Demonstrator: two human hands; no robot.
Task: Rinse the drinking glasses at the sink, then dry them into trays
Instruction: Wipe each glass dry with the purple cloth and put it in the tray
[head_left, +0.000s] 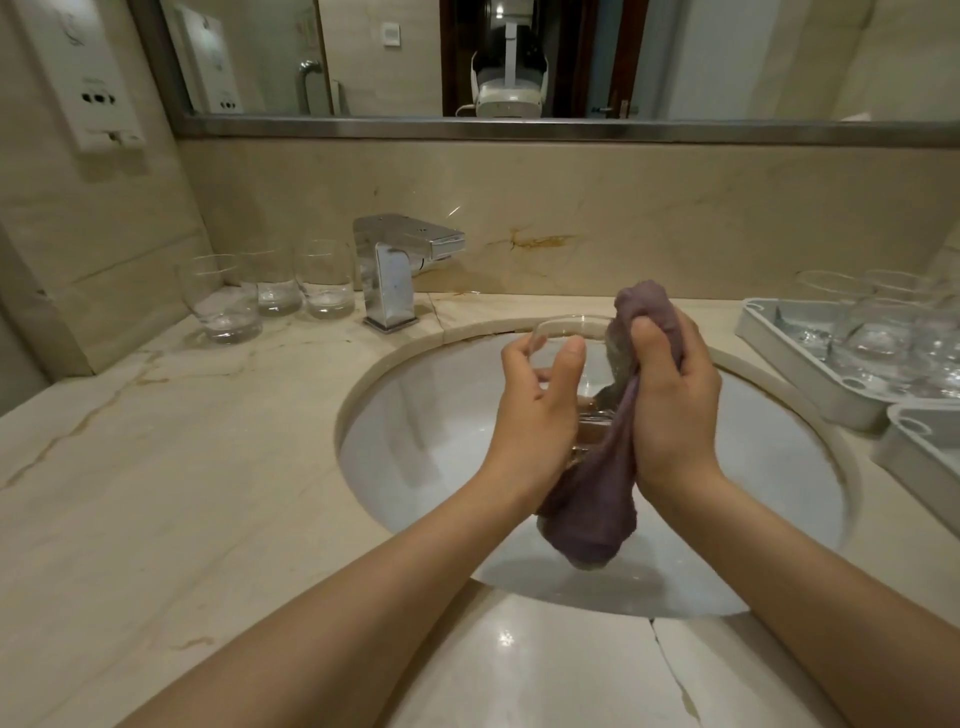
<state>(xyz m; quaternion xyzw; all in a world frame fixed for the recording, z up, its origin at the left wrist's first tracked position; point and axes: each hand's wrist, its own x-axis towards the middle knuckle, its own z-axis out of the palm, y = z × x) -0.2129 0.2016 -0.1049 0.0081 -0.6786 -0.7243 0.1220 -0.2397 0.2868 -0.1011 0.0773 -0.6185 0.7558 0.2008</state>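
Observation:
Over the white sink (426, 415) my left hand (540, 405) grips a clear drinking glass (589, 340), its rim tilted up and away from me. My right hand (670, 405) holds a purple cloth (597, 509); part of the cloth is pushed into the glass and the rest hangs down below my hands. Three clear glasses (272, 293) stand on the counter left of the faucet. A grey tray (800, 364) at the right holds several glasses (878, 332).
A chrome faucet (395, 265) stands behind the sink, no water running. A second grey tray (919, 452) lies at the right edge. A mirror and a marble backsplash rise behind. The beige marble counter (182, 467) spreads to the left.

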